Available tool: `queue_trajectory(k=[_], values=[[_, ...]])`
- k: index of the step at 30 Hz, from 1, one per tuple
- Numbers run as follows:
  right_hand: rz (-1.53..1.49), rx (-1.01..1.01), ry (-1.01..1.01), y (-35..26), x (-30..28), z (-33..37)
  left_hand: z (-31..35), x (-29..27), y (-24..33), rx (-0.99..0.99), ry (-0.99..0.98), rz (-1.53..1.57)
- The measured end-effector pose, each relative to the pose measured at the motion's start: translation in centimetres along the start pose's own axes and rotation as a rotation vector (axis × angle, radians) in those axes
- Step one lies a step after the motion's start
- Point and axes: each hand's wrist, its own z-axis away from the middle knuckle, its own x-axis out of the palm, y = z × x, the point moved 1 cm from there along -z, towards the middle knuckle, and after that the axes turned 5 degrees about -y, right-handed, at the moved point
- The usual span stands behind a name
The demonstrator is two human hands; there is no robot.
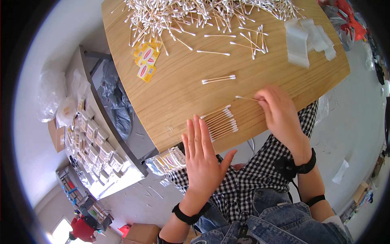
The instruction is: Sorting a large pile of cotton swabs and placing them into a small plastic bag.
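Observation:
My right hand [280, 116] pinches one end of a cotton swab [245, 98] between thumb and fingers, just above the wooden table [170, 97]. To its left, a row of several cotton swabs [221, 125] lies side by side near the table's front edge. Against the left ends of that row, my left hand [200, 152] is held flat with its fingers straight and the thumb apart. Two more cotton swabs [219, 79] lie together farther up. A big loose heap of cotton swabs [187, 12] covers the far side.
Yellow printed cards [146, 73] lie at the table's left, and clear plastic sleeves [297, 46] at its right. Filled swab packs [171, 160] sit by the front edge, left of my left hand. A side table [103, 189] holds many packs. A person in red [83, 228] is at lower left.

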Motion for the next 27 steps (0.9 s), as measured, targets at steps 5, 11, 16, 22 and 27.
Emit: queue_trajectory(k=[5,11,16,22,27], values=[[-0.437,0.332,-0.007,-0.2,-0.6,1.9,-1.2,0.7,-1.4,-0.050,0.231,0.752],[-1.328,0.236,0.214,-2.9,5.5,0.5,-2.9,2.6,-0.8,-0.044,0.495,1.233],[-1.471,0.192,0.224,-4.4,7.7,-0.2,-3.1,2.4,0.4,-0.078,0.482,1.300],[-1.469,0.238,0.269,-5.1,6.8,-0.2,-2.6,2.3,0.5,-0.113,0.532,1.346],[-1.207,0.367,0.369,-3.2,4.0,0.6,-2.5,0.9,-1.3,-0.155,0.507,0.905]])
